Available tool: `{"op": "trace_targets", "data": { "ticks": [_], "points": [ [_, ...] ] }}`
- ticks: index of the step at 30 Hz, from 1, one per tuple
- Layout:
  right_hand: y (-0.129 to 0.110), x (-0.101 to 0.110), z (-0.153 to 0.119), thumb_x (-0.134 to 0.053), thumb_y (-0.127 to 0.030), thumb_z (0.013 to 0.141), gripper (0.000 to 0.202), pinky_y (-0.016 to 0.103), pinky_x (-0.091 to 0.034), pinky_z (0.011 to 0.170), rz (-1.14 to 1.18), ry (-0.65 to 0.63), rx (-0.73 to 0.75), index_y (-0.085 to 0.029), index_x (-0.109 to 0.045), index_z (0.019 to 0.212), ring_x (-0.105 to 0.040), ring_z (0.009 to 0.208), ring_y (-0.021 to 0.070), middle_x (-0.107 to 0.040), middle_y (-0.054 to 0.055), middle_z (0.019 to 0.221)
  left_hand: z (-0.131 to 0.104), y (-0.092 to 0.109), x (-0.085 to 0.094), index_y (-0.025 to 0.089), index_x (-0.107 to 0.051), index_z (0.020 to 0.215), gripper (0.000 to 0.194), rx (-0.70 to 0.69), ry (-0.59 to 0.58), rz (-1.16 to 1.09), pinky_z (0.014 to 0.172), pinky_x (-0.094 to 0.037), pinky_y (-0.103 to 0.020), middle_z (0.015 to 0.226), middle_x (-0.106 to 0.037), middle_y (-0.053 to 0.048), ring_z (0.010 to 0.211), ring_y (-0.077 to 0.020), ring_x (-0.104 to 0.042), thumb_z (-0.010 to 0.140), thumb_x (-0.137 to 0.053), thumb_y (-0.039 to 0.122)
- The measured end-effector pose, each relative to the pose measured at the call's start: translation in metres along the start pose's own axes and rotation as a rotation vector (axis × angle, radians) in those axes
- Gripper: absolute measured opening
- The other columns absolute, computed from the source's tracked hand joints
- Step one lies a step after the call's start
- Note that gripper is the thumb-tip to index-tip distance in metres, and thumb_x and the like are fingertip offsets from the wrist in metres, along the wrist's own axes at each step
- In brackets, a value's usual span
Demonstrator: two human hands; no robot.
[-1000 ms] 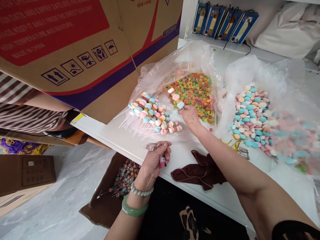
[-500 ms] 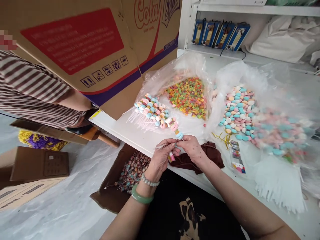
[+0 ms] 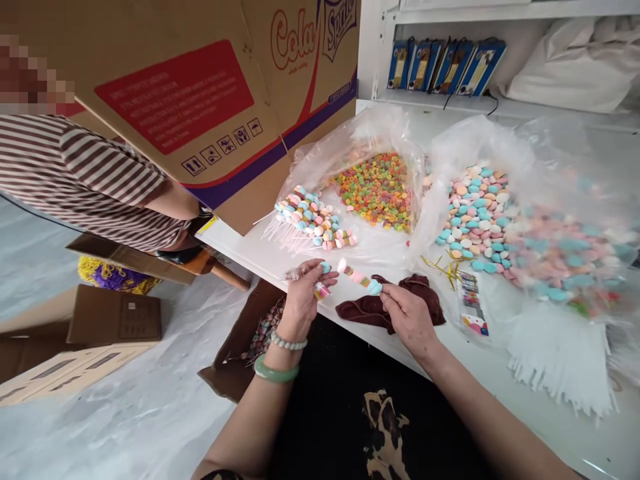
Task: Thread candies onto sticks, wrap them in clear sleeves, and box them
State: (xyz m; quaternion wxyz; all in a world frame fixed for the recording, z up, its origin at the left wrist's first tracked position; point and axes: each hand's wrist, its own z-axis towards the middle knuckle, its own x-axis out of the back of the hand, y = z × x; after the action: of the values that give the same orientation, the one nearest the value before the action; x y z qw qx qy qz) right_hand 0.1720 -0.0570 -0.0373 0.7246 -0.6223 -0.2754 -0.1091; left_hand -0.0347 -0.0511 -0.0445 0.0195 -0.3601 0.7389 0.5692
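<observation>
My right hand (image 3: 407,317) pinches the lower end of a candy skewer (image 3: 361,280), threaded with pink, white, brownish and blue pieces and tilted up to the left. My left hand (image 3: 303,300) is closed on a clear printed plastic wrapper (image 3: 323,291). At its fingertips shows a light-blue bit, which I cannot tell as candy or print. A small gap separates the skewer's tip from this hand. Beneath my right hand lies a dark brown cloth (image 3: 363,310). Just beyond both hands, a pile of candy skewers (image 3: 315,217) with white sticks rests on the table (image 3: 260,257).
Bags hold colourful ring candies (image 3: 375,190) and pastel candies (image 3: 475,210). Gold twist ties (image 3: 447,270), printed wrappers (image 3: 473,303) and white sticks (image 3: 560,367) lie right. A large carton (image 3: 200,100) stands left; an open box (image 3: 227,360) sits below. A person in stripes (image 3: 100,173) is nearby.
My hands, together before at the skewer's lower end, have moved apart. The right hand has drawn the skewer away from the pile, and the left hand has shifted left with the wrapper.
</observation>
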Motion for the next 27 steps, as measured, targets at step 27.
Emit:
{"op": "trace_targets", "data": {
  "ticks": [27],
  "points": [
    [0.02,-0.026,-0.015,-0.044,-0.026,0.092,0.022,0.027,-0.042,0.066,-0.189,0.074,0.152,-0.02,-0.064,0.085,-0.061,0.068,0.0166,-0.066,0.004,0.075,-0.012,-0.012,-0.011,0.011,-0.074,0.09,0.034,-0.04,-0.042,0.051,0.076,-0.056,-0.033,0.077,-0.074,-0.008,0.07,-0.0168,-0.069,0.063,-0.083,0.03]
  ]
}}
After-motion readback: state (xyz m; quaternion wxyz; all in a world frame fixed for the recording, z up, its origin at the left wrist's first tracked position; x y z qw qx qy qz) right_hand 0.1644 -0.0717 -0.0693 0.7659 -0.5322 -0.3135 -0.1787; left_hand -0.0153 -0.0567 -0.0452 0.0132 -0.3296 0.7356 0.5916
